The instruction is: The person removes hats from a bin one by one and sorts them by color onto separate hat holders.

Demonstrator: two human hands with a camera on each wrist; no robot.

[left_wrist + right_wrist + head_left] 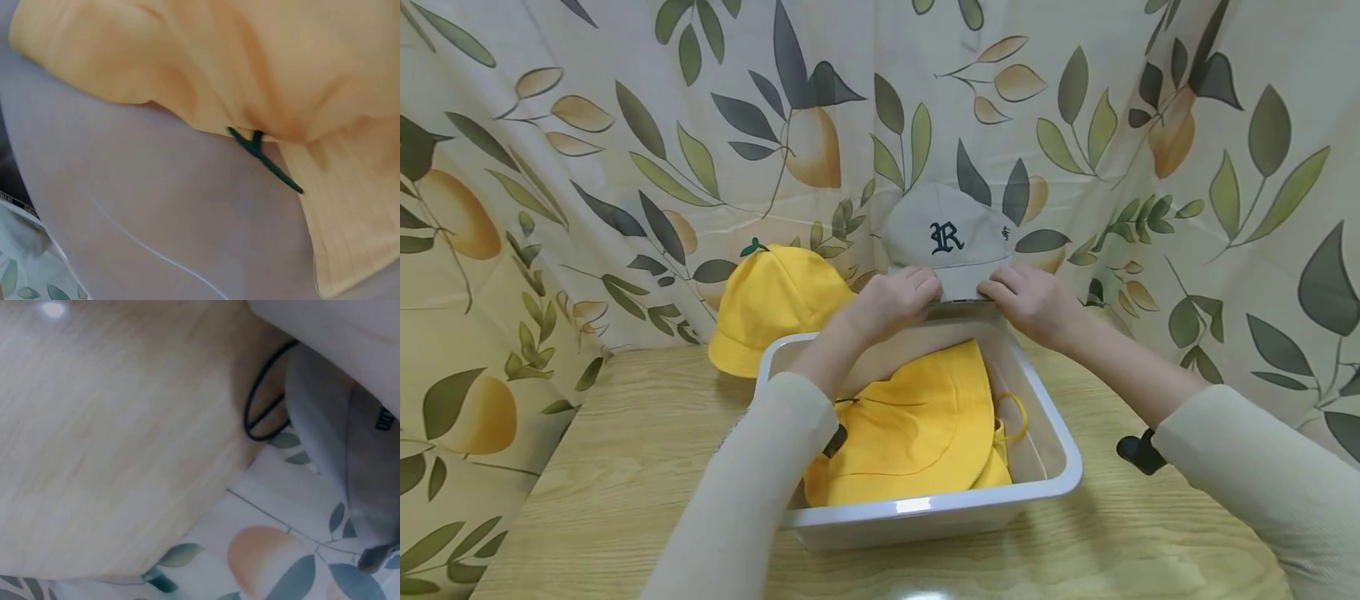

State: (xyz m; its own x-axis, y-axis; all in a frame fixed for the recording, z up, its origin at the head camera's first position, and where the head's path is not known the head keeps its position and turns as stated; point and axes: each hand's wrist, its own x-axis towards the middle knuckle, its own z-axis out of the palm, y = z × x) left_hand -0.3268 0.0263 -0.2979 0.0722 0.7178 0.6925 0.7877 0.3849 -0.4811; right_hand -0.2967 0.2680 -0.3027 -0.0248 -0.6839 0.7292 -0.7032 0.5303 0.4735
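A light grey baseball cap point(951, 229) with a dark letter R stands behind the white basin point(917, 507), its brim toward me. My left hand point(904, 293) pinches the left edge of the brim, and my right hand point(1026, 302) pinches the right edge. Inside the basin lies a folded yellow hat point(917, 425) with a thin yellow cord loop; its dark green sprout tip point(262, 156) shows in the left wrist view. The grey cap point(375, 462) also appears at the side of the right wrist view. Neither wrist view shows the fingers.
A second yellow bucket hat point(778, 308), with a green sprout on top, sits behind the basin's left corner. The wooden table point(625, 467) meets a fruit-and-leaf patterned curtain point(685, 108) at the back. A black cord loop point(253, 409) lies by the grey cap.
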